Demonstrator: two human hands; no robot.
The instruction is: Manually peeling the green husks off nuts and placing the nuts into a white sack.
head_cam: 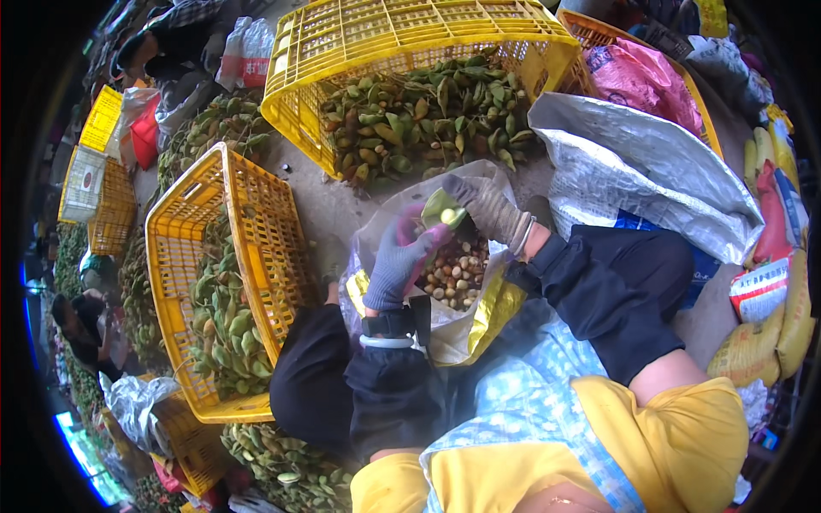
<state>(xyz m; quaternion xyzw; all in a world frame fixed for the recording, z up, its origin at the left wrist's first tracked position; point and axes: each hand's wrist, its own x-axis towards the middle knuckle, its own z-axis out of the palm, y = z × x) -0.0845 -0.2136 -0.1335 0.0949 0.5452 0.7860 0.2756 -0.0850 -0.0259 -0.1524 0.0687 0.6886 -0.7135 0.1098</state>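
My left hand (401,256), in a grey knit glove with pink-purple fingertips, holds a split green pod (438,206). A pale round seed (448,216) shows inside the pod. The fingers of my right hand (484,204), in a worn grey-brown glove, are on the pod's upper right side; the fingertips are partly hidden. Both hands are above an open plastic-lined sack (449,343) between my legs. Many round brown and cream seeds (452,276) lie in that sack.
At left a tilted yellow crate (240,256) contains green pods (228,320). Another crate (410,32) lies on its side ahead, pods (430,122) spilling out. A silver woven sack (635,167) and filled bags (763,346) are on the right. Other people (90,327) sit at far left.
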